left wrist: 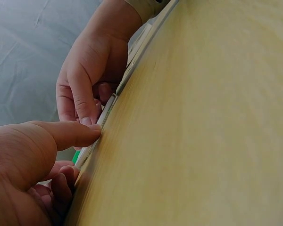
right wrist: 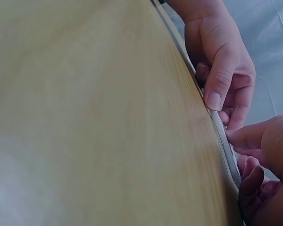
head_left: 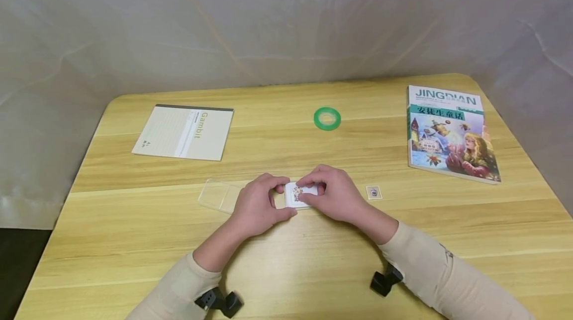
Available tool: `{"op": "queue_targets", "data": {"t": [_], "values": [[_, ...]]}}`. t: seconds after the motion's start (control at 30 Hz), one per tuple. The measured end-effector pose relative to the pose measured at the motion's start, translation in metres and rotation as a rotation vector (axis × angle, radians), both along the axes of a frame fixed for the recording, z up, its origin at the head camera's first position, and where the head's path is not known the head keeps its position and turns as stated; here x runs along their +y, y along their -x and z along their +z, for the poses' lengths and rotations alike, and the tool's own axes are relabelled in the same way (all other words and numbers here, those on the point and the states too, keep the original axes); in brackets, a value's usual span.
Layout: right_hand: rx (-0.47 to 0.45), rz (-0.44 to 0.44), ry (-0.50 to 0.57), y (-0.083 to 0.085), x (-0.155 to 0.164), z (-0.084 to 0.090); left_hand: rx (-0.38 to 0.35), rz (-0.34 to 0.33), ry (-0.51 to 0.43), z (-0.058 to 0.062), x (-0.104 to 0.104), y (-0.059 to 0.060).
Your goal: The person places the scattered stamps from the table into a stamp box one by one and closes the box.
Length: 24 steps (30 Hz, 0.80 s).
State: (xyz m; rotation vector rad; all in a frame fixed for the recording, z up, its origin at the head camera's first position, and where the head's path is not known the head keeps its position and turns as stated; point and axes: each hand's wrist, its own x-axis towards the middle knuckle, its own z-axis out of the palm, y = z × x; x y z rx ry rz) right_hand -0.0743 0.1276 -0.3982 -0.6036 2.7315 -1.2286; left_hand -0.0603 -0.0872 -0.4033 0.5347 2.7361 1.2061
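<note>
Left hand (head_left: pixel 257 205) and right hand (head_left: pixel 335 193) both pinch a small white picture card (head_left: pixel 299 195) by its edges, flat on the tabletop (head_left: pixel 286 260) near centre front. A clear plastic sleeve (head_left: pixel 219 195) lies just left of the hands. A small sticker (head_left: pixel 373 192) lies just right; green tape roll (head_left: pixel 327 118) well behind.

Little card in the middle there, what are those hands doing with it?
A person is holding a small picture card flat on the wooden table with both hands. The left hand and the right hand each pinch its edges. A clear plastic sleeve lies just left of the hands, and a tiny sticker sits to the right. A notebook, green tape roll and storybook lie farther back.
</note>
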Motion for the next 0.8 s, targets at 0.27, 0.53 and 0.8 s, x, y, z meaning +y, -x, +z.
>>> {"op": "queue_targets", "data": {"t": [0.27,0.53,0.8], "values": [[-0.017,0.01,0.012,0.0003,0.0005,0.0017,0.002,-0.002,0.0,0.0,0.0002,-0.0002],[-0.022,0.023,0.088,-0.0008,0.0033,0.0019,0.003,-0.002,0.004,0.0004,0.0001,0.0],[-0.061,0.001,0.137,-0.0062,0.0092,0.0094,0.003,0.0,0.008,0.0002,0.0003,-0.0002]]}}
